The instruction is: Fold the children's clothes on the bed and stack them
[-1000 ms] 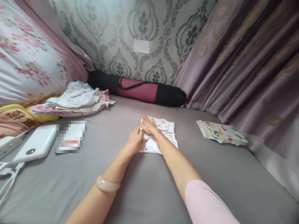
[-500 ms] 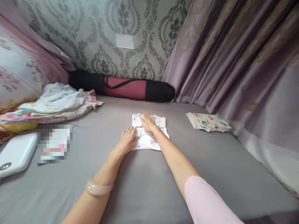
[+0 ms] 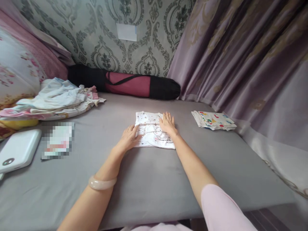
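A small white printed baby garment (image 3: 149,119), partly folded, lies flat on the grey sheet (image 3: 149,183). Dots cover its far part, and a line drawing with lettering shows on the near part. My left hand (image 3: 130,137) rests along its left edge, fingers stretched out and a pale bangle on the wrist. At the right edge my right hand (image 3: 169,123) lies flat on the cloth with fingers spread, covering the upper right corner. Neither hand grips anything.
To the right sits a folded stack of colourfully printed cloth (image 3: 214,120). On the left are a pile of loose clothes (image 3: 57,98), a white power bank (image 3: 20,150) and a blurred packet (image 3: 59,141). A black and maroon long bag (image 3: 127,85) lies along the wall.
My right hand has slid from the middle of the garment to its right edge, uncovering the print. My left hand stays at the left edge. The view has tilted down slightly.
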### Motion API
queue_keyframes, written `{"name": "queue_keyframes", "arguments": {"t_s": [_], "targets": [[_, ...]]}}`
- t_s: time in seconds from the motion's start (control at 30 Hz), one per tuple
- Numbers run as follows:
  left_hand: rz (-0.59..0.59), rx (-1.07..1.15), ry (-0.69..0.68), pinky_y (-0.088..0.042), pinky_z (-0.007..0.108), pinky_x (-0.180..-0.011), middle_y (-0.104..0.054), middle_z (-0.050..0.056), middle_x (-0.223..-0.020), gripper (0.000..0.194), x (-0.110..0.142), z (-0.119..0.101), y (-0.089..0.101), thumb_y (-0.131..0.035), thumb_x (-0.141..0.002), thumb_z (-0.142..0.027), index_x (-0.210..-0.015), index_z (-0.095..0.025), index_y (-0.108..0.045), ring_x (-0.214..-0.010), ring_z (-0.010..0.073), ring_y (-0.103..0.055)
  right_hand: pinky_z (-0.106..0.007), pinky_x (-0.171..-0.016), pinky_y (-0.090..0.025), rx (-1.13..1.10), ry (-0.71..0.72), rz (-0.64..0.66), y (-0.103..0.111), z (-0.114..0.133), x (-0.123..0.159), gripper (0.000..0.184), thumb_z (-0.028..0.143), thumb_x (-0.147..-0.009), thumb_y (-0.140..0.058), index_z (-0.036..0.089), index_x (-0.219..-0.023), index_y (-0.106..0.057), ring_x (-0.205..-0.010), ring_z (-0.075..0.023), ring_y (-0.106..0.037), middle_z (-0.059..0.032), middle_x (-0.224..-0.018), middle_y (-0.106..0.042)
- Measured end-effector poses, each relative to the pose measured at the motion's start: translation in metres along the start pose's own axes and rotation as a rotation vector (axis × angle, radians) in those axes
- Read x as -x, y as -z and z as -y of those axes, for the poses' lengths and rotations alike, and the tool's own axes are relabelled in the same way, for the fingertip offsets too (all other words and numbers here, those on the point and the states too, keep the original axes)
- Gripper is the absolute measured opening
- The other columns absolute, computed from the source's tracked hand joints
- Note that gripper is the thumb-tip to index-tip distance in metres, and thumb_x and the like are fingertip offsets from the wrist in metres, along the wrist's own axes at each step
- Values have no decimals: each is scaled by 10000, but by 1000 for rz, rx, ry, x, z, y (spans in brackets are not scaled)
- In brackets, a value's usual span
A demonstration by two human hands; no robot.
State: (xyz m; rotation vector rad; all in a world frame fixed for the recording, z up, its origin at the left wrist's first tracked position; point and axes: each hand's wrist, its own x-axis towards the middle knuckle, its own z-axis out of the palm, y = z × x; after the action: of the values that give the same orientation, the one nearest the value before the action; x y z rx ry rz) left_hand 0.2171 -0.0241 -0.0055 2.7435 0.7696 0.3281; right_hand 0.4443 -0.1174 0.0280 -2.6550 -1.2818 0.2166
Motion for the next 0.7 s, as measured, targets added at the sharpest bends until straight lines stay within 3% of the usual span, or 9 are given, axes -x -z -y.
{"name": "queue_keyframes", "arguments": {"t_s": [0.13, 0.3, 0.4, 0.5, 0.6, 0.7], "targets": [[6, 72, -15, -386, 434, -1073, -531, 204, -1363, 523, -2, 1, 7, -473, -915, -391, -1363, -122, -454, -1283, 320, -487, -452, -1215, -46, -4, 13, 43, -9, -13, 10, 656, 433, -1016, -155, 77, -1567, -154, -1516, -237, -35, -111, -1647, -96], [-9, 153, 50, -431, 401, -985, -623, 159, -1238, 456, 4, 2, 21, -480, -904, -394, -1295, -161, -506, -1156, 292, -561, -466, -1211, -39, -151, 81, 103, 10, -20, 23, 671, 443, -1024, -104, 49, -1567, -114, -1516, -256, -9, -151, -1644, -54], [1, 194, 170, -466, 361, -858, -682, 142, -1063, 447, 11, 0, 32, -466, -910, -385, -1280, -140, -511, -987, 266, -616, -432, -1216, 22, -108, 224, 77, 14, -15, 52, 662, 437, -1019, -183, 78, -1572, -126, -1515, -226, 49, -123, -1650, -11], [59, 217, 292, -463, 318, -774, -701, 119, -982, 439, 15, -5, 39, -485, -898, -373, -1271, -143, -520, -879, 237, -633, -454, -1218, 6, -32, 412, 157, 6, -4, 82, 629, 436, -1016, -203, 137, -1570, -198, -1518, -232, 8, -101, -1651, -54], [119, 207, 350, -459, 302, -750, -699, 127, -1005, 437, 17, -10, 42, -525, -871, -390, -1231, -144, -550, -876, 236, -639, -496, -1213, -13, -16, 439, 234, 1, 4, 100, 612, 438, -1024, -175, 167, -1571, -206, -1518, -242, -26, -95, -1648, -94], [146, 200, 379, -461, 287, -723, -695, 121, -975, 471, 18, -11, 42, -551, -844, -428, -1216, -139, -559, -863, 235, -646, -516, -1209, -20, -30, 469, 190, 1, 7, 109, 613, 454, -1026, -187, 184, -1577, -180, -1517, -247, 9, -95, -1652, -54]]}}
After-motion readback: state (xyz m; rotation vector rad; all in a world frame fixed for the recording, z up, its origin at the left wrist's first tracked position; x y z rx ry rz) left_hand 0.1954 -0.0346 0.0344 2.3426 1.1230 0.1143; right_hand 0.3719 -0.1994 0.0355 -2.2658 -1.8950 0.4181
